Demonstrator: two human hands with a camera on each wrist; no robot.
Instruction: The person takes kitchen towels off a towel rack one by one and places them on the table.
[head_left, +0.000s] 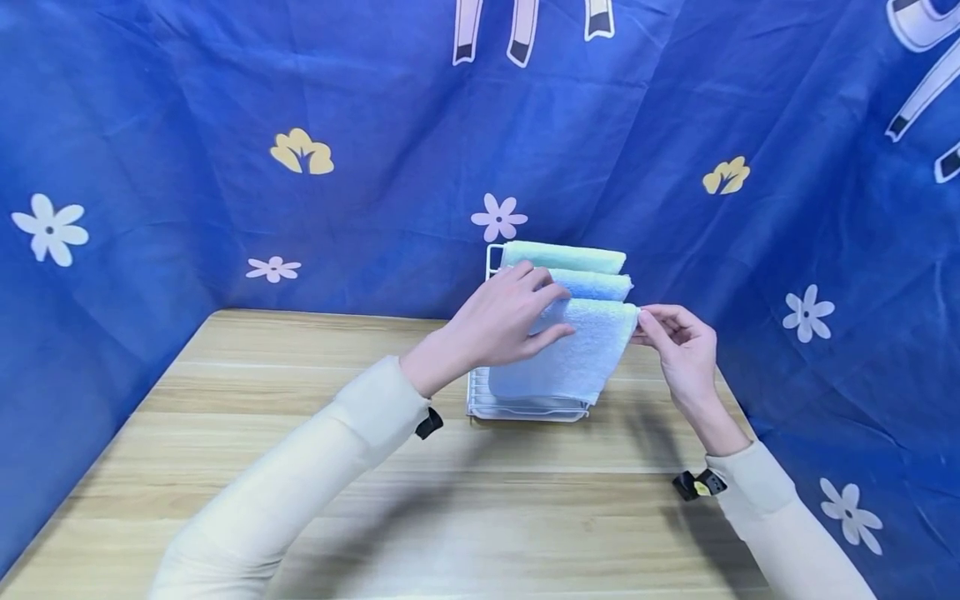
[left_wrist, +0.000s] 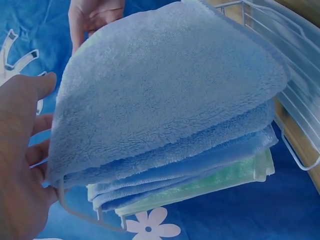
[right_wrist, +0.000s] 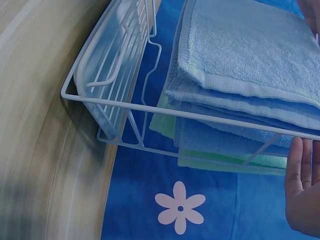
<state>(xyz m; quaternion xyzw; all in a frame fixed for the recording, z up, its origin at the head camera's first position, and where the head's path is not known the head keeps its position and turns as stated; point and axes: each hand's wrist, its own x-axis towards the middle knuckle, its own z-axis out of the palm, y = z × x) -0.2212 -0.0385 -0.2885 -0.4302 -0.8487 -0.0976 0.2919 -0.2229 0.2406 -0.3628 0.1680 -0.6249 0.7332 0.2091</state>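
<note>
Right hand [head_left: 684,354] appears to pinch the top right corner of the front pale-blue terry towel [head_left: 592,350], right of centre in frame. Left hand [head_left: 510,321] loose, fingers spread at its left edge. Should handle light, soft, floppy; take both top corners. Behind: one mid-blue terry towel [head_left: 596,286], one mint-green towel [head_left: 570,254]. Three towels, one white wire rack [right_wrist: 107,102].

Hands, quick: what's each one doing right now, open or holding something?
Left hand: open, beside the front cloth.
Right hand: closed, pinching the front cloth's corner.
</note>
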